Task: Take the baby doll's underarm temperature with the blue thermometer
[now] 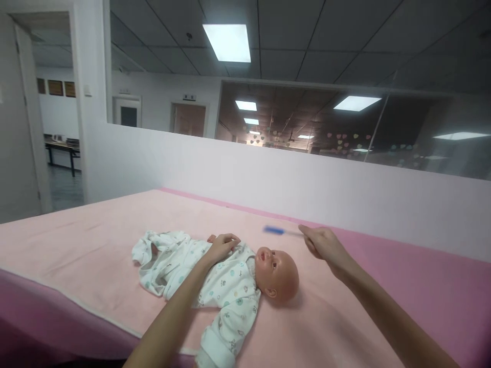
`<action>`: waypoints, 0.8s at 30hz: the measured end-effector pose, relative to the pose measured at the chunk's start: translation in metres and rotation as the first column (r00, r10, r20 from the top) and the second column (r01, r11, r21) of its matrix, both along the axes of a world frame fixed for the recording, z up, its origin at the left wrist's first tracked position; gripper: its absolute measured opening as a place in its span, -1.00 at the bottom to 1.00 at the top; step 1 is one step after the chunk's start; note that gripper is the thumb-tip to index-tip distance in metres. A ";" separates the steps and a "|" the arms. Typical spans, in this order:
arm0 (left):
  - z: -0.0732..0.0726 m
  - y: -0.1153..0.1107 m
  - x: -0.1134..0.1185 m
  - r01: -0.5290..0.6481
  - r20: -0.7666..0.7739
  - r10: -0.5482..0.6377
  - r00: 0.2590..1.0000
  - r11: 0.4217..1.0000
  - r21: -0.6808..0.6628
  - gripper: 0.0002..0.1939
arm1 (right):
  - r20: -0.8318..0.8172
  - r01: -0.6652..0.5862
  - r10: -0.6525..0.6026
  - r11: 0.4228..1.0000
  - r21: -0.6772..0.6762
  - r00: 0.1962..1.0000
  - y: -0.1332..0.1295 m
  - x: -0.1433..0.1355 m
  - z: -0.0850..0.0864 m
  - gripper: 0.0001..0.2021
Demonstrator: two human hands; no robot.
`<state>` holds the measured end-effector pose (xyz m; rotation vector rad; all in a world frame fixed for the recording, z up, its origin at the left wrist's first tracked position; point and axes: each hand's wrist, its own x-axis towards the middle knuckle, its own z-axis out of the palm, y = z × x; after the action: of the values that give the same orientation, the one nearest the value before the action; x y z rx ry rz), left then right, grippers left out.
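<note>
Two bare hands work well apart: the left hand (224,247) lies on the doll's chest, fingers together and loosely bent, while the right hand (321,245) is closed on a thin stick (293,233) with a blurred blue end, held above and beyond the doll's head. The doll (233,276) lies on its back on a pale pink cover (95,245). Its bald head is smooth and tan-pink, with dark eyes, an open mouth and a moulded ear. White clothing (217,286) covers the body, printed with small green, blue and yellowish dots and tiny dark drawings; the fabric bunches around the legs, and one sleeve stretches toward the wearer. Beyond the doll, a white wall (268,174) carries a glass pane (307,117) with small heart stickers (339,137). Farther back, beyond the doll's legs, a sign (189,97) above a door (191,120) is too small to read.
</note>
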<state>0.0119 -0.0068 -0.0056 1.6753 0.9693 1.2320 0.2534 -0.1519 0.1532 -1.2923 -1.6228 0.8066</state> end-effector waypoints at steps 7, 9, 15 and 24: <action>0.032 -0.035 -0.006 0.307 -0.019 -0.307 0.952 0.943 0.128 -0.74 | -0.081 0.229 -0.225 0.973 0.039 0.971 -0.037 0.033 -0.047 -0.47; 0.033 -0.038 -0.005 0.379 -0.218 -0.353 0.910 0.921 0.090 -0.73 | 0.056 0.327 -0.326 0.945 0.007 0.944 -0.045 0.036 -0.087 -0.47; 0.026 -0.034 -0.006 0.420 -0.412 -0.360 0.837 0.905 0.063 -0.74 | 0.374 0.438 -0.471 0.882 0.176 0.799 -0.051 0.033 -0.176 -0.49; 0.034 -0.039 -0.015 0.479 -0.351 -0.465 0.813 0.876 -0.051 -0.83 | 0.756 0.416 -0.466 0.865 0.280 0.460 -0.042 0.032 -0.174 -0.66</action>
<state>-0.0033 -0.0461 0.0281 2.0581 0.6623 0.6297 0.2849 -0.1942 -0.0212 -2.1118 -1.7865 -0.2528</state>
